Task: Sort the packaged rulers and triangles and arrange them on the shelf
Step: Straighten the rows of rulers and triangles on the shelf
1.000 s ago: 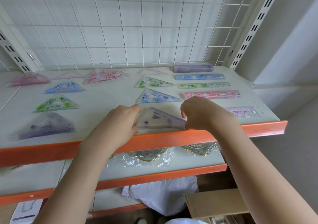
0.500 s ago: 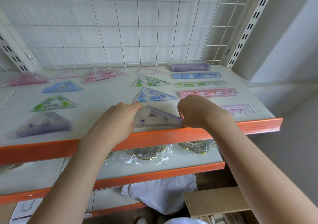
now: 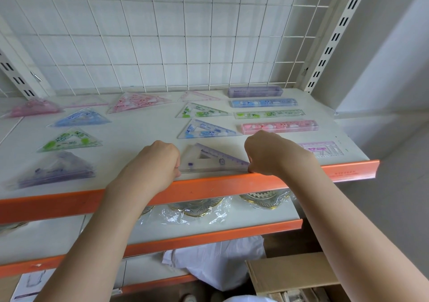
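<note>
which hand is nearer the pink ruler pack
Right. The right hand sits just in front of the pink ruler pack; the left hand is farther off, across the purple triangle.

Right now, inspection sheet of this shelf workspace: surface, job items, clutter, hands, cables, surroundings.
Surface: white top shelf with an orange front lip.
Job's things: purple triangle at the front edge, held at both ends; blue triangle and green triangle in a column behind it; pink ruler, green ruler and blue ruler stacked in rows to the right; more bagged triangles at left.
Clutter: small pink stencil card at the front right.
Hands: left hand grips the triangle's left end; right hand pinches its right tip.
Cables: nothing seen.
Surroundings: wire grid back panel; wrapped dishes on the lower shelf; cardboard box below.
</note>
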The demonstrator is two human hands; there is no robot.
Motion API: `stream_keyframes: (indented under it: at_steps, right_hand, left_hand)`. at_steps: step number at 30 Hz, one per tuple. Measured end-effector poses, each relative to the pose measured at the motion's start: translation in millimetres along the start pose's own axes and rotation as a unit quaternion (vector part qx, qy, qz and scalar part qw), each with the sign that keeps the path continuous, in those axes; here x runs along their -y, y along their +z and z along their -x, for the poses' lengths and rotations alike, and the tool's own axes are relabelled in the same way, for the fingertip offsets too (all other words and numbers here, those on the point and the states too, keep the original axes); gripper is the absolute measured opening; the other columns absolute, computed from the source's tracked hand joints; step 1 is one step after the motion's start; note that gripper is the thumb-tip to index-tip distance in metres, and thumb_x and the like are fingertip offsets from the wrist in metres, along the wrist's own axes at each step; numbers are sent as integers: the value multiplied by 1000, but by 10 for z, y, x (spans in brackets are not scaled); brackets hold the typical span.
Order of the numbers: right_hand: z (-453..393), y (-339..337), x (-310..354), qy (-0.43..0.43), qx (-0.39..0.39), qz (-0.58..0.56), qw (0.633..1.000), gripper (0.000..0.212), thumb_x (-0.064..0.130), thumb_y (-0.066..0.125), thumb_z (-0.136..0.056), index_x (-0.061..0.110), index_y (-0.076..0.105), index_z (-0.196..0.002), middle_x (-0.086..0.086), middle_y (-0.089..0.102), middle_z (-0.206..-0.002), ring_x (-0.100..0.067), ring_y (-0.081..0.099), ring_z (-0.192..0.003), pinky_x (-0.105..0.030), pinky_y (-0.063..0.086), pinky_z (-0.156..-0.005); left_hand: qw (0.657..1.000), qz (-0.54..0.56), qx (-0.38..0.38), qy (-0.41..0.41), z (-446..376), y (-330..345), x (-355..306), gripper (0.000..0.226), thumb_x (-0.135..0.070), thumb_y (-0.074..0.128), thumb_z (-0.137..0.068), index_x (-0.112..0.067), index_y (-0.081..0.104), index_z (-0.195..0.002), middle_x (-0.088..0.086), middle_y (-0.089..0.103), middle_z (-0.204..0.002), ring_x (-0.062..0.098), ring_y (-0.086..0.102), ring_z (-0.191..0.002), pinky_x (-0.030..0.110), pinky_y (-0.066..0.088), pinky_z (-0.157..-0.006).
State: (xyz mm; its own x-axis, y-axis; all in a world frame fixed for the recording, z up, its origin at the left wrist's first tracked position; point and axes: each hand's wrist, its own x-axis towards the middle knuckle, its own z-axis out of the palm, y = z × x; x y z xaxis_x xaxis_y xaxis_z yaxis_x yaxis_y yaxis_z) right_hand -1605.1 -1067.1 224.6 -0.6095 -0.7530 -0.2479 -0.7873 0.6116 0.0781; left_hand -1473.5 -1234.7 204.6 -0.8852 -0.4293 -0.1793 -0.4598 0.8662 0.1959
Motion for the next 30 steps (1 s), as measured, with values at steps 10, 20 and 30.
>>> stream_keyframes:
  at_steps: [10, 20, 30]
  right_hand:
    - [6, -1, 7, 11, 25, 17, 999, 32, 9, 57, -88, 10, 38, -62, -2, 41, -69, -26, 49, -73, -28, 37, -62]
    - [-10, -42, 15, 32, 47, 3, 998, 33, 8, 58, -87, 10, 37, -61, -3, 39, -67, -25, 48, -72, -24, 30, -48]
    - [-13, -82, 70, 26, 54, 14, 998, 31, -2, 51, -83, 9, 35, -59, -4, 37, -66, -15, 36, -55, -23, 26, -45]
  left_hand:
    - [999, -35, 24, 3, 6, -31, -55, 42, -19, 59, -90, -20, 34, -56, 1, 35, -66, 24, 44, -70, 27, 35, -63]
    - [999, -34, 23, 14, -7, -21, -42, 43, -20, 58, -90, -20, 33, -56, 1, 34, -64, 32, 57, -83, 26, 36, -64]
    - [997, -73, 10, 38, -32, 15, -10, 40, -20, 54, -93, -16, 33, -58, 4, 40, -70, 26, 48, -71, 27, 38, -64]
